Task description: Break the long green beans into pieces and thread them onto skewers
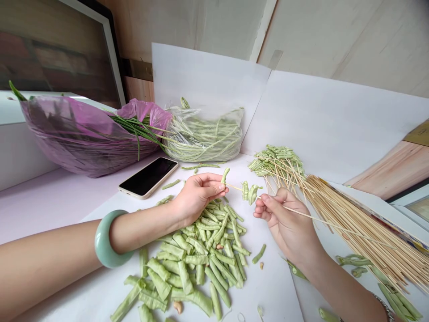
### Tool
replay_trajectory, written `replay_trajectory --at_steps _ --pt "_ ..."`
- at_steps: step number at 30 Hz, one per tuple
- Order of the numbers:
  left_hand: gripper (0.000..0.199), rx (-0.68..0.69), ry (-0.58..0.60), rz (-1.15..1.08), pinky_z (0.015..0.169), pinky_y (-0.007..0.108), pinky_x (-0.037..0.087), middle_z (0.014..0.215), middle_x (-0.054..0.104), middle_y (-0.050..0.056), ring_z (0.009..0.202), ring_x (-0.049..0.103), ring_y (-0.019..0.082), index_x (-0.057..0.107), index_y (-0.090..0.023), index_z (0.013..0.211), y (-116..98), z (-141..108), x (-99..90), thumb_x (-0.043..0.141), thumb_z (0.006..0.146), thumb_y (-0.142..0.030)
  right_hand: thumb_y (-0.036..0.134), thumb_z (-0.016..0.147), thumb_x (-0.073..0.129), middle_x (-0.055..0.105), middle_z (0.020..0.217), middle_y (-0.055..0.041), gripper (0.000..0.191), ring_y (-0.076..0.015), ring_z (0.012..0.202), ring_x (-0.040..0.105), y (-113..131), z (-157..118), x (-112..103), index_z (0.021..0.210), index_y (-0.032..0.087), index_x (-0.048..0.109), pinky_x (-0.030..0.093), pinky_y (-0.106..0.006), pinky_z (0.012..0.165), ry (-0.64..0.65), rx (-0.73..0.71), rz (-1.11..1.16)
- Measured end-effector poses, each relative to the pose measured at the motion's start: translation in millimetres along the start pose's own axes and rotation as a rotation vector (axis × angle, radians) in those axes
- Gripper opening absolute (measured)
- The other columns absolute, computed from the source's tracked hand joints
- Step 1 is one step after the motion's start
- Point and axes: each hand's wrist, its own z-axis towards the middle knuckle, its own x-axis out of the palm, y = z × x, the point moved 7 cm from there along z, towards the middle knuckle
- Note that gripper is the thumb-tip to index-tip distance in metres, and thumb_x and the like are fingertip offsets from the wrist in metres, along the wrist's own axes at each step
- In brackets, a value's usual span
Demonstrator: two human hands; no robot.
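Note:
My left hand (203, 197) pinches a short green bean piece (225, 175) at the tip of a thin wooden skewer (306, 215). Between thumb and fingers, my right hand (284, 219) grips that skewer, which slants down to the right. Two curled bean pieces (249, 192) are threaded on it, between my hands. Below lies a loose pile of cut green bean pieces (197, 259) on white paper, partly hidden by my left forearm.
Behind the hands sit a bundle of filled skewers (276, 161) and many bare skewers (362, 223). A phone (148, 178), a purple bag (90, 134) of greens and a clear bag of long beans (204, 134) stand at the back left. White boards (335, 125) rise behind.

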Motion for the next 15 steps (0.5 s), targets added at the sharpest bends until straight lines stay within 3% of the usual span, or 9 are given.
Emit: replay_trajectory --at_steps 7,15 --pt "0.026 0.017 0.015 0.052 0.068 0.022 0.050 0.068 0.067 0.003 0.065 0.064 0.012 0.064 -0.011 0.078 2.3 0.6 -0.8 0.080 0.057 -0.013 0.022 0.055 0.085 0.065 0.058 0.0030 0.041 -0.0103 0.054 0.060 -11.5 -2.3 -0.4 0.055 0.019 0.044 0.051 -0.021 0.051 -0.032 0.120 0.116" --pt "0.024 0.022 0.038 0.119 0.067 0.023 0.049 0.066 0.067 0.004 0.062 0.062 0.011 0.065 -0.010 0.075 0.6 0.3 0.3 0.080 0.057 -0.015 0.022 0.053 0.085 0.064 0.057 0.0027 0.042 -0.0113 0.053 0.060 -13.7 -2.7 -2.1 0.055 0.020 0.044 0.050 -0.022 0.048 -0.051 0.124 0.105"
